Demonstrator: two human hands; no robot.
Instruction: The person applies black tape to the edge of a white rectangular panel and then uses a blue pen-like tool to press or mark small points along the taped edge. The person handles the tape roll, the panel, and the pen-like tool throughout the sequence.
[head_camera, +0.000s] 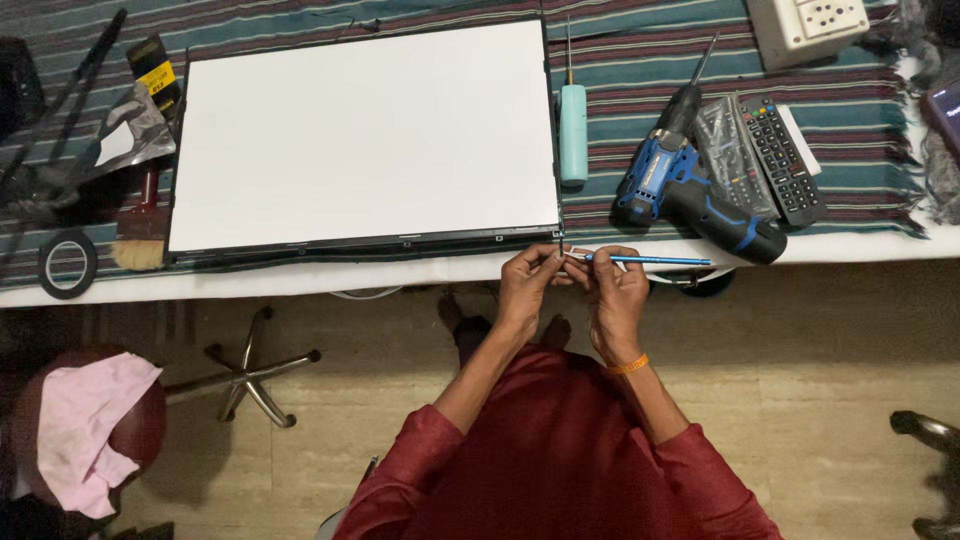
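Screwdriver, thin and blue, is pinched in the right hand; the left hand pinches its tip at the white panel's corner, beside a drill.

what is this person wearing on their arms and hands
Both hands are bare: the left hand and right hand wear no gloves or rings that show. An orange band circles the right wrist. Dark red sleeves are pushed up near the elbows, leaving the forearms uncovered.
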